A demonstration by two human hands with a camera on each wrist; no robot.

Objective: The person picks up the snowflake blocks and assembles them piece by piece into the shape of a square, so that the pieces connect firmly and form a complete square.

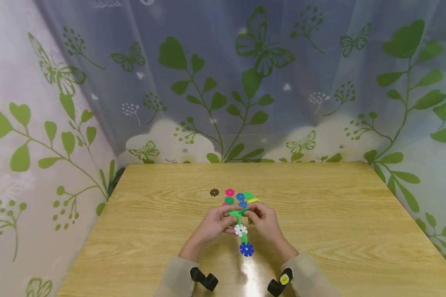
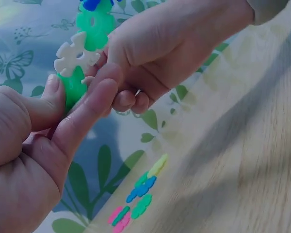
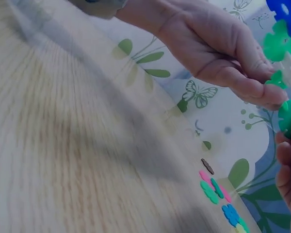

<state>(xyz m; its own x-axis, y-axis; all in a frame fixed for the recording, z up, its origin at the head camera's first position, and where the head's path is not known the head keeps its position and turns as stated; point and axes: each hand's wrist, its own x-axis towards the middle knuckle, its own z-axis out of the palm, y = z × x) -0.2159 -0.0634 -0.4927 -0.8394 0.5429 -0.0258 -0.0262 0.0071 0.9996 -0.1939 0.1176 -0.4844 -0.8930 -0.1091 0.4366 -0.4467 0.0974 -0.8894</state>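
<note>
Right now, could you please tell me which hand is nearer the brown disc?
Left. The left hand is on the near side of the brown disc; the right hand is farther right.

The white notched disc [image 1: 238,232] and dark-blue notched disc [image 1: 244,249] look like smooth plastic; the wood-grained tabletop [image 1: 152,231] shines glossy toward six o'clock; the leaf-printed curtain [image 1: 223,62] at twelve looks like matt, creased cloth.

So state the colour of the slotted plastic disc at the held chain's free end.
Dark blue disc, best seen in the head view.
</note>
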